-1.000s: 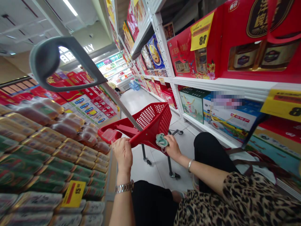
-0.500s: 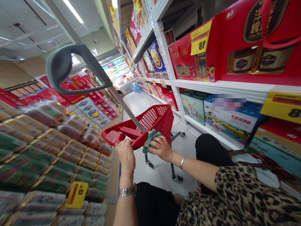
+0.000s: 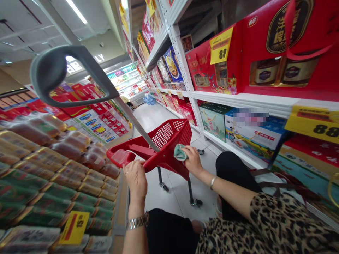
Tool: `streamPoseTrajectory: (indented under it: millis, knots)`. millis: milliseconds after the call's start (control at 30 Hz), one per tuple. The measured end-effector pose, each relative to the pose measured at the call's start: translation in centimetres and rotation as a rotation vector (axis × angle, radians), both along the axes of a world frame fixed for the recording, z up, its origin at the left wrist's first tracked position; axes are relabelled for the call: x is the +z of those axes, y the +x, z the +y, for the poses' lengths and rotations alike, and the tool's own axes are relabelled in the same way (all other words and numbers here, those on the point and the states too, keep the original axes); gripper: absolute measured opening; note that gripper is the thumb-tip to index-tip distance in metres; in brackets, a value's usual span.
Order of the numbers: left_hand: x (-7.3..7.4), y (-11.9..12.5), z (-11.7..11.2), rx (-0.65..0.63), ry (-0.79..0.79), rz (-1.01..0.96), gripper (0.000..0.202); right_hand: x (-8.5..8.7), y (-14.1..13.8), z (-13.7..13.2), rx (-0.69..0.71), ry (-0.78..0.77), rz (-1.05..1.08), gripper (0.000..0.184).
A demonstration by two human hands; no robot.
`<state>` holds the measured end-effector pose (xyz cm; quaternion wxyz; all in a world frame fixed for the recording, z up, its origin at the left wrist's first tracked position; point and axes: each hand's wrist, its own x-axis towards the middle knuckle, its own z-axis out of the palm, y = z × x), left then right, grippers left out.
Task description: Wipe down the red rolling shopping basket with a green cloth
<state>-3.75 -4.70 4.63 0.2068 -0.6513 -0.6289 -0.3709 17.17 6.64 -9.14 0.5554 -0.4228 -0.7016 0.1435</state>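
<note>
A red plastic shopping cart [image 3: 174, 135] with perforated basket walls stands in front of me on black casters. My left hand [image 3: 135, 178] is closed over the cart's near rim, beside the red molded corner. In my right hand [image 3: 192, 160] is a folded green cloth [image 3: 180, 152], pressed against or just beside the outer side of the basket; contact is hard to tell. A grey loop handle [image 3: 75, 76] on a long metal pole rises from the cart toward the upper left.
White shelving [image 3: 254, 98] along the right carries red gift boxes [image 3: 286, 70] and yellow price tags. Stacked drink cans [image 3: 60, 176] and bottle packs [image 3: 71, 144] line the left. Between them runs a tiled floor [image 3: 148, 113], with a refrigerated display [image 3: 129, 79] at the far end.
My right hand with the cloth has moved right and slightly up, from the near rim to the basket's right side. The left hand still grips the rim. The view has shifted slightly.
</note>
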Motion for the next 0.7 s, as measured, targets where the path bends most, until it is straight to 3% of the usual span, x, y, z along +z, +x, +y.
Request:
streamPoseTrajectory:
  millis: [133,233,333,433,567,700]
  knots:
    - [-0.1,-0.1,0.0,-0.022,0.025,0.010,0.052,7.6,-1.8,1.5,0.244,0.161,0.103,0.061]
    - [0.0,-0.4,-0.1,-0.018,0.030,-0.005,0.052,10.5,-3.4,2.2,0.457,0.178,0.033,0.055]
    - [0.4,-1.1,-0.3,-0.025,0.028,-0.045,0.051,11.3,-4.0,3.1,0.575,0.148,-0.075,0.047]
    - [0.8,-2.3,-0.4,-0.023,0.048,-0.094,0.051,11.6,-3.6,4.3,0.607,0.123,-0.278,0.036]
    - [0.9,-4.2,-0.1,0.001,0.077,-0.186,0.048,12.6,-2.8,6.0,0.504,-0.009,-0.568,0.021]
    - [1.0,-5.5,-0.1,0.022,0.057,-0.242,0.045,13.6,-2.8,7.2,0.409,-0.160,-0.749,0.023]
